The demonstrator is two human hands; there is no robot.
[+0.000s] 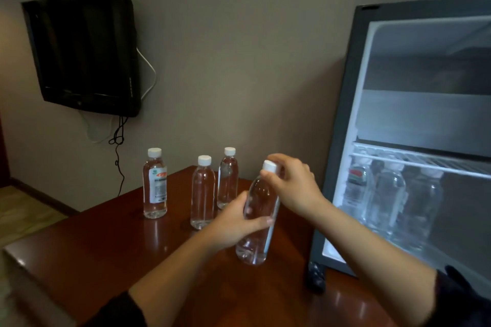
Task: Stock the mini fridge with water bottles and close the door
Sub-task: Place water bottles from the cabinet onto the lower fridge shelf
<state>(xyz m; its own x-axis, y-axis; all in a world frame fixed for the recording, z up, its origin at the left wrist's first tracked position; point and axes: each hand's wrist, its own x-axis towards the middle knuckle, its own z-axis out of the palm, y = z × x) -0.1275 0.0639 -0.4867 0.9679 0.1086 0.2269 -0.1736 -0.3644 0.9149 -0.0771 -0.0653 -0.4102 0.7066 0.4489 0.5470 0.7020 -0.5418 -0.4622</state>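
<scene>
Mini fridge [342, 141] holds about three shelved bottles [388, 194]; your left hand [231, 223] and right hand [297, 188] grip the held bottle [261, 194]; three table bottles [202, 194] remain, fridge not yet closed.

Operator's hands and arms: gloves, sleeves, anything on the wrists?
No gloves: left hand and right hand are bare, with no watch, ring or band visible. The left sleeve and right sleeve are dark, plain, and end near the elbows, forearms uncovered.
</scene>
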